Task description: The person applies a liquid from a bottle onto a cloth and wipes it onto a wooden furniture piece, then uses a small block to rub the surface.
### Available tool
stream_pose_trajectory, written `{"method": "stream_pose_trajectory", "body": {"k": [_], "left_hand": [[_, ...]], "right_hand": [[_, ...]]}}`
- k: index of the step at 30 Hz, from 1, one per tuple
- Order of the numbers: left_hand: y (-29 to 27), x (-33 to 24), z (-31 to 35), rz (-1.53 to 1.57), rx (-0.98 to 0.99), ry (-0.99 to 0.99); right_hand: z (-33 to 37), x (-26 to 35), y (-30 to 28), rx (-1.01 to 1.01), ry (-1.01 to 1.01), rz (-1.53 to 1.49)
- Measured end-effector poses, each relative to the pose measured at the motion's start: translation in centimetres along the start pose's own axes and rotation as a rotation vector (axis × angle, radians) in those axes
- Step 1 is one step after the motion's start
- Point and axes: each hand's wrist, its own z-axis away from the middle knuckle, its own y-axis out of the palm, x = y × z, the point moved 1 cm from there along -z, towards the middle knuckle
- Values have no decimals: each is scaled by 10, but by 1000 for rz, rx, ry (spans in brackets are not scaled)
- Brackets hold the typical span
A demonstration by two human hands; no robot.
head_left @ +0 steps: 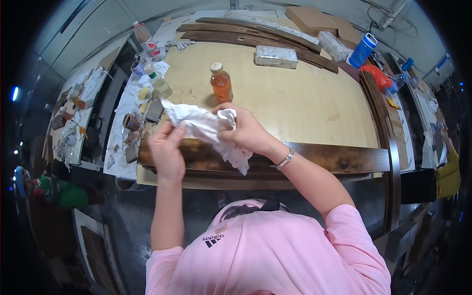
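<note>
Between my two hands a crumpled white cloth [196, 121] is stretched, its loose end hanging down at the right. My left hand [168, 147] pinches its left part, slightly smeared by motion. Fingers of my right hand [246, 132] are closed round the bunched right part. Below both hands, dark brown wooden boards [324, 156] lie along the near edge of the table, glossy on top. Just beyond the cloth stands a capped bottle of orange-red liquid [221, 84].
Dark wooden strips [250, 37] and a wrapped pale block [276, 57] lie at the back of the pale tabletop [305, 98]. A blue bottle [363, 50] stands back right. At left, a paper-covered side table holds a clear bottle [160, 84] and a small brown jar [131, 122].
</note>
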Motion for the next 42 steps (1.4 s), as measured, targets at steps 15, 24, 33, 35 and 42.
{"method": "stream_pose_trajectory", "body": {"k": [15,24,33,35,42], "left_hand": [[-5,-26,-12,184,-120,86],[-9,-12,-44,399,83,-67],[-8,6,-54,-770,95,391],[-2,29,-48,-772,213,311],[-27,64,-18,30,123,-235]], "right_hand": [[-42,12,-68,204,-198,350],[-72,-8,-40,451,25,173],[-77,-1,-36,279,239,-209],[-81,-1,-21,350,270,-620],[-103,-14,-39,92,349,-296]]}}
